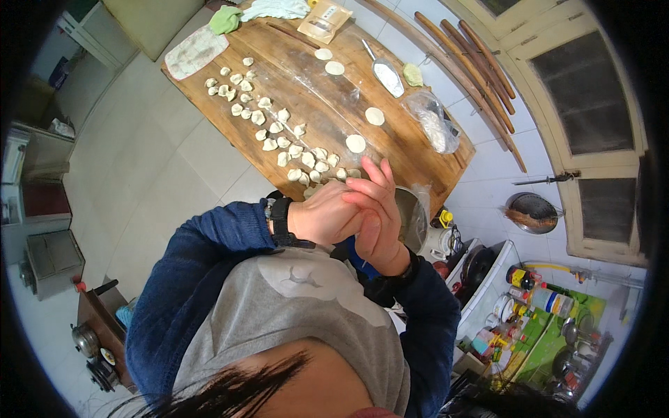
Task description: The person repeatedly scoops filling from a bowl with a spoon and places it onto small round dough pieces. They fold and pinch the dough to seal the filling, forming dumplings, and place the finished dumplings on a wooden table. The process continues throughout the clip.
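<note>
Above the edge of a wooden board table, my left hand and my right hand are pressed together with their fingers overlapping. Whether anything lies between them is hidden. Just beyond the fingertips is a round dough wrapper, with another wrapper farther back. Many folded dumplings lie in loose rows along the left side. Two more flat wrappers rest near a thin rolling pin. A metal scoop of flour lies near the wall. Behind my right hand, a metal pot is partly covered.
A plastic bag with white contents, a paper pouch, a pale cloth and a green cloth are on the table. Wooden poles hang along the tiled wall. Bottles crowd the counter at right.
</note>
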The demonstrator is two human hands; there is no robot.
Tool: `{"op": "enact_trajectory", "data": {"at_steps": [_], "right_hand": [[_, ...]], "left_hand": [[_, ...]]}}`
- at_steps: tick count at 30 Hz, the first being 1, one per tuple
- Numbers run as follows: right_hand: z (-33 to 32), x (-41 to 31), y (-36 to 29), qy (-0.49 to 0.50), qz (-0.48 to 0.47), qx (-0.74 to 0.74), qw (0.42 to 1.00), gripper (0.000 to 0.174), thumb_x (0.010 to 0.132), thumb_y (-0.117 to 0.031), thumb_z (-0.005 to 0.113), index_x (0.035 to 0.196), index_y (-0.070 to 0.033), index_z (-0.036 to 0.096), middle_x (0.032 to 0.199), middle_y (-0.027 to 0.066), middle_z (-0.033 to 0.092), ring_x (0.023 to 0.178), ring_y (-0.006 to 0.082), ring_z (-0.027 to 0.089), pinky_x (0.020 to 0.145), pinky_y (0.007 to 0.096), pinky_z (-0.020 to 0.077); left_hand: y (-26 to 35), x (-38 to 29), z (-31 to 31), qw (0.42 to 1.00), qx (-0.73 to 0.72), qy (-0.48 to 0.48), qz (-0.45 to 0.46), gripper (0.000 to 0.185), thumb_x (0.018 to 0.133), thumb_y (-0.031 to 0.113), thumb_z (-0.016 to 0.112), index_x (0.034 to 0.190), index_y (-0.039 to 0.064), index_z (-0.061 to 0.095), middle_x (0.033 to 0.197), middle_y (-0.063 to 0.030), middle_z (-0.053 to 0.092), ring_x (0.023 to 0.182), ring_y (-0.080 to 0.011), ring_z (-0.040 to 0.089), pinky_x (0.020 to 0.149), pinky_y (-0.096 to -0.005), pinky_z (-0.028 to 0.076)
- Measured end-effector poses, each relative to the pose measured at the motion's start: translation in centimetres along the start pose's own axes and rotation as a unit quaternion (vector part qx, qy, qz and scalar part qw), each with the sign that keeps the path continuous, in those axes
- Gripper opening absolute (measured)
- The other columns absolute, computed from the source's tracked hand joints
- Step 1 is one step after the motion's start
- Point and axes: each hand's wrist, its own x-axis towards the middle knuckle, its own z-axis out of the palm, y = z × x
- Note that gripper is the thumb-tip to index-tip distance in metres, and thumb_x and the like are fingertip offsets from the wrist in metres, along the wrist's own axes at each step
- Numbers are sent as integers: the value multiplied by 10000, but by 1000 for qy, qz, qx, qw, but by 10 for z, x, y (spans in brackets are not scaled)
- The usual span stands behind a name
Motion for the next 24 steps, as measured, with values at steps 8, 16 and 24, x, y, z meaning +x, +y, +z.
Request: {"op": "enact_trajectory", "data": {"at_steps": [8,16,24], "right_hand": [[7,-3,14,12,198,129,972,402,1006,-262,343,1159,8,598,1305,173,554,1374,393,369,1138,472,248],[12,-26,47,-104,214,30,971,649,865,-369,642,1331,44,460,1395,215,468,1371,397,358,1117,455,302],[14,-36,53,-198,192,-186,943,840,698,-444,798,1268,92,490,1351,232,504,1259,414,468,1044,470,390]], "left_hand": [[-15,8,-8,863,-404,-51,-299,508,1030,502,320,1063,70,585,945,-75,640,897,-236,614,739,-379,491],[-42,-20,3,579,-733,-10,-358,819,944,704,236,1316,14,472,1192,-113,625,1109,-218,615,956,-358,491],[-54,-34,2,619,-678,31,-395,751,978,644,257,1308,2,466,1225,-158,601,1161,-255,593,1006,-356,468]]}}
